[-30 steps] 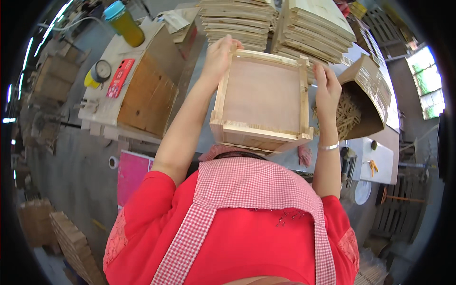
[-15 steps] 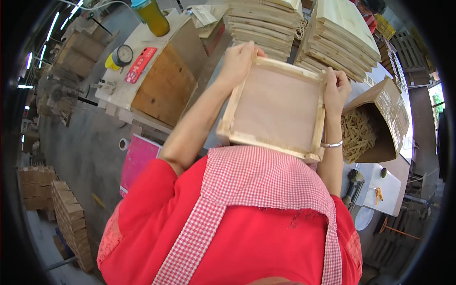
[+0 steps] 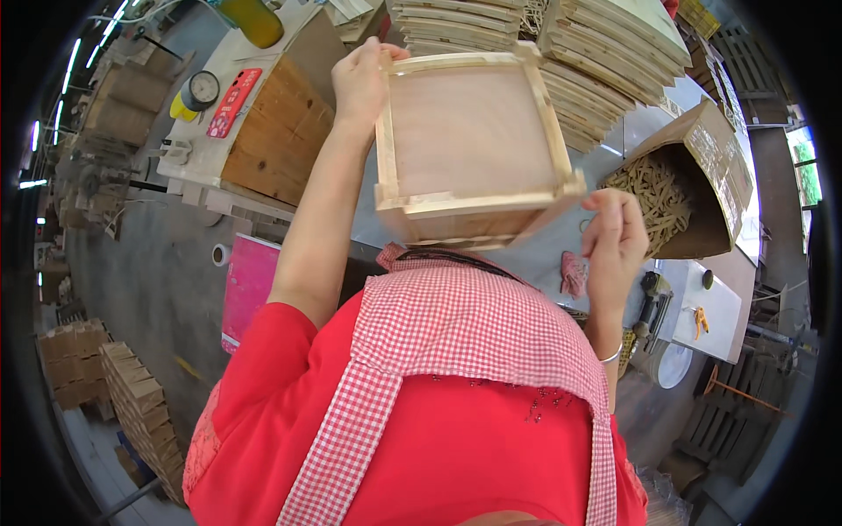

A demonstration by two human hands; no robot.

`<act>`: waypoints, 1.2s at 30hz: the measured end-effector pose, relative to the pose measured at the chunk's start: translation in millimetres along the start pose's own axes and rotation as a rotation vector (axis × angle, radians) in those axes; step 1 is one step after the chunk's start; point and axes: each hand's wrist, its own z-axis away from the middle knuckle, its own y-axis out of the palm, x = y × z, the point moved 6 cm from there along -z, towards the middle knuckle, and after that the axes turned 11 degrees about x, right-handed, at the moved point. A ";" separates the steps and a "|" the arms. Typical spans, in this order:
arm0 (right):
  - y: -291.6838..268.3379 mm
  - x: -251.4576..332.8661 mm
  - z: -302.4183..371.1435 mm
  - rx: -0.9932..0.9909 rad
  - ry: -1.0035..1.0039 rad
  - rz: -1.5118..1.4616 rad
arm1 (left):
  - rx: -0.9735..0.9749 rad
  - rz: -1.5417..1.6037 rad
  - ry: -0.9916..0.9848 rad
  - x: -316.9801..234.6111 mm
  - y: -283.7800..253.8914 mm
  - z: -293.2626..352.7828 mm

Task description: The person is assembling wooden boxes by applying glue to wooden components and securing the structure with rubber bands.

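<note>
A shallow square wooden box (image 3: pixel 474 131), with pale rails and a smooth light panel set inside, is held up and tilted in front of my apron. My left hand (image 3: pixel 358 86) grips its far left corner, the fingers partly hidden behind the rail. Just off the near right corner is my right hand (image 3: pixel 618 230), its fingers curled in and pressed together. A thin tan loop seems to show beside those fingertips, though blur makes it hard to tell what they hold.
Tall stacks of wooden panels (image 3: pixel 614 53) stand beyond. A cardboard box (image 3: pixel 715 167) of tan bands lies at right, near a nail gun (image 3: pixel 653 307) and orange-handled pliers (image 3: pixel 700 323). On the left bench are a dial clock (image 3: pixel 202 89) and a red phone-shaped object (image 3: pixel 234 103).
The wooden box has shifted left and tipped, so its near side now shows. My right hand has come off its right rail and moved down nearer me; my left hand keeps its grip.
</note>
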 end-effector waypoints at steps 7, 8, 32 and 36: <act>18.2 -21.1 -62.9 -0.150 -0.186 0.025 | -0.378 0.171 0.061 -7.6 12.6 79.6; 9.3 -17.2 -71.0 -0.229 -0.212 0.021 | -0.311 0.116 0.034 -18.1 16.7 95.1; 23.4 -39.1 -140.4 -0.182 -0.205 0.094 | 0.568 0.032 -0.092 20.2 61.3 -48.8; 23.7 -42.6 -133.1 -0.208 -0.162 0.034 | 0.565 0.156 -0.075 31.7 64.7 -56.6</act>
